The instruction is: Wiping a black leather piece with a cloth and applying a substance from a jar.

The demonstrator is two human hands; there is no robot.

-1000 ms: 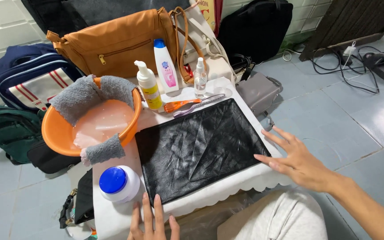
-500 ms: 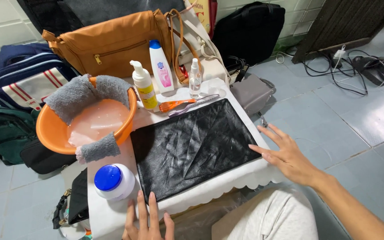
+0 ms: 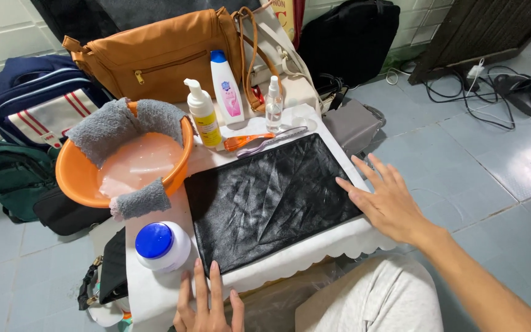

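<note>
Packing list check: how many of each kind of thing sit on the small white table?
Bottles: 3
Grey cloths: 2
Orange basin: 1
Blue-lidded jar: 1
Black pouch: 1
Orange brush: 1
Comb: 1
Total: 10

Black leather pouch (image 3: 271, 200) flat on white-covered table (image 3: 155, 289), right hand (image 3: 388, 200) spread at its right edge, left hand (image 3: 207, 304) near its front edge. Orange basin (image 3: 81, 178) with 2 grey cloths (image 3: 121, 123) at left.
</note>
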